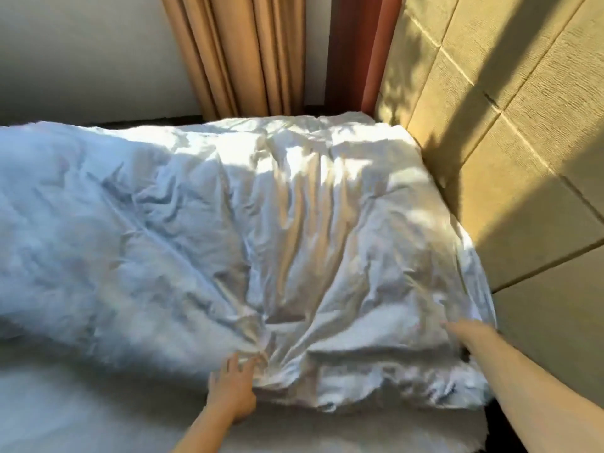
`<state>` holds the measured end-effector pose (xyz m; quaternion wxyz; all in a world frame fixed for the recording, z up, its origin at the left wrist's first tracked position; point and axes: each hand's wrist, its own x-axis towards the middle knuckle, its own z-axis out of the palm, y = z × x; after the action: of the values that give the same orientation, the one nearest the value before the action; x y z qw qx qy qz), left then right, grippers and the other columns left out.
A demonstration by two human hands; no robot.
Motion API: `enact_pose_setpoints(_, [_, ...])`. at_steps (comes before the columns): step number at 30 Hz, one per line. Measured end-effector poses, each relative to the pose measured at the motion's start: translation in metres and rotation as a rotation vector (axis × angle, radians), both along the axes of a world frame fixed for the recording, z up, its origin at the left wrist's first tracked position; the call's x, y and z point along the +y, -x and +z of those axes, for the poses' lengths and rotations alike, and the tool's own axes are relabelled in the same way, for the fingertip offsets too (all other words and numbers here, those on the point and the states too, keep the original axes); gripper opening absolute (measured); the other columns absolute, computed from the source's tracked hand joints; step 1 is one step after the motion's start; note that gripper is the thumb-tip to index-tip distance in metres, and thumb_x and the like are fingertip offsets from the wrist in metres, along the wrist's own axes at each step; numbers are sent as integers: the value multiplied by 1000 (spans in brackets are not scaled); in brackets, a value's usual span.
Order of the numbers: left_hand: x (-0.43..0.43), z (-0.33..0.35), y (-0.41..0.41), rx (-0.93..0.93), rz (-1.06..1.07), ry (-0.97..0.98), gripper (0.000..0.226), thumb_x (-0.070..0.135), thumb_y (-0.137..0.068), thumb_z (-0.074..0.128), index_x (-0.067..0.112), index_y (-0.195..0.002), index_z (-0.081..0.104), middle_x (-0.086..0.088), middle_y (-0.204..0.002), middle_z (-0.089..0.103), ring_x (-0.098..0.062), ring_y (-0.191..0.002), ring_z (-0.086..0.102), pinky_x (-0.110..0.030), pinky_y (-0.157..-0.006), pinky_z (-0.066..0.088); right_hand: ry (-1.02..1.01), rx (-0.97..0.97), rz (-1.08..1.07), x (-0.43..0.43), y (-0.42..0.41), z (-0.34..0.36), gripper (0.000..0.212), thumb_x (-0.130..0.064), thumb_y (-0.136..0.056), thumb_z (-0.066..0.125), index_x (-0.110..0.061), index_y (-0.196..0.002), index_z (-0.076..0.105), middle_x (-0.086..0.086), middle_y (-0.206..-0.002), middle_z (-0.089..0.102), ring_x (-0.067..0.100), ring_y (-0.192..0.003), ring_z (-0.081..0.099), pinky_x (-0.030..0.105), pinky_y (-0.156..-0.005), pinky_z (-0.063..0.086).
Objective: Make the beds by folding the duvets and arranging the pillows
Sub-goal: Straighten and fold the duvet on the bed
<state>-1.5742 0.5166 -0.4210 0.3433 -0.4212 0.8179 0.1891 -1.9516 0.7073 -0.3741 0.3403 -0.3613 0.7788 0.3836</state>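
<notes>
Head view: white duvet (294, 223) crumpled on the bed (65, 403), against the padded headboard (523, 158).
Left hand (233, 387): grips the bunched near edge.
Right hand (470, 336): at the headboard-side corner — blurred, grip unclear.
Tip: lift both points together, taut — the fold should land square.

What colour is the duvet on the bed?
Plain white duvet, wrinkled, with no pattern; the head view shows it best.
</notes>
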Motion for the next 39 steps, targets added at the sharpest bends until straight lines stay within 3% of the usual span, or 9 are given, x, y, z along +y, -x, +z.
enact_pose_setpoints(6, [-55, 54, -108, 129, 342, 65, 53, 26, -92, 47, 27, -143, 33, -7, -153, 17, -25, -137, 33, -33, -108, 34, 275, -162, 46, -93, -76, 21, 59, -4, -94, 30, -25, -148, 21, 9, -146, 38, 27, -128, 45, 36, -99, 44])
enact_pose_setpoints(11, [-78, 92, -239, 52, 731, 16, 47, 16, -94, 42, 17, -141, 37, -14, -145, 29, -26, -128, 45, -25, -104, 34, 304, -192, 300, -185, -169, 42, 52, -9, -98, 30, -22, -148, 24, 8, -149, 30, 28, -133, 37, 37, -106, 37])
enact_pose_setpoints(16, [-91, 110, -352, 100, 900, -49, 46, 13, -95, 41, 17, -141, 36, -14, -144, 27, -22, -109, 51, -27, -95, 40, 410, -190, 569, -285, -294, 61, 51, -9, -95, 33, -24, -144, 31, 10, -150, 26, 30, -132, 36, 39, -102, 38])
enact_pose_setpoints(20, [-122, 121, -462, 234, 1142, -105, 45, 15, -99, 40, 16, -143, 33, -12, -148, 30, -27, -131, 38, -35, -102, 36, 465, -265, 645, -351, -435, 67, 49, -15, -98, 35, -25, -145, 30, 10, -144, 34, 30, -130, 36, 39, -101, 38])
enact_pose_setpoints(23, [-160, 135, -545, 362, 1270, -105, 43, 17, -100, 38, 17, -143, 32, -13, -144, 37, -29, -130, 39, -41, -104, 34, 445, -333, 650, -393, -525, 70, 46, -16, -99, 36, -23, -144, 32, 9, -145, 36, 27, -130, 40, 37, -104, 38])
enact_pose_setpoints(27, [-206, 151, -654, 326, 1200, -22, 46, 22, -97, 45, 19, -142, 34, -8, -143, 39, -25, -127, 42, -34, -98, 38, 384, -375, 590, -441, -617, 85, 53, -5, -95, 36, -16, -146, 30, 8, -151, 31, 22, -138, 33, 28, -109, 27])
enact_pose_setpoints(30, [-240, 160, -710, 183, 1036, -2, 53, 21, -96, 48, 16, -145, 29, -7, -147, 36, -20, -130, 41, -30, -105, 36, 403, -407, 538, -466, -664, 93, 50, -6, -95, 36, -12, -145, 31, 10, -149, 34, 23, -135, 37, 26, -104, 31])
enact_pose_setpoints(35, [-317, 154, -725, 152, 805, -42, 66, 23, -93, 50, 26, -149, 15, -6, -149, 24, -21, -126, 44, -31, -101, 43, 508, -431, 396, -520, -687, 80, 64, -9, -95, 38, -18, -151, 9, 11, -153, 29, 23, -136, 36, 26, -106, 29])
enact_pose_setpoints(39, [-387, 132, -723, 160, 594, 59, 72, 30, -91, 53, 33, -149, 10, -1, -149, 22, -20, -126, 43, -33, -100, 44, 465, -387, 236, -565, -690, 44, 60, -13, -96, 40, -12, -149, 13, 10, -154, 26, 22, -138, 34, 25, -107, 27])
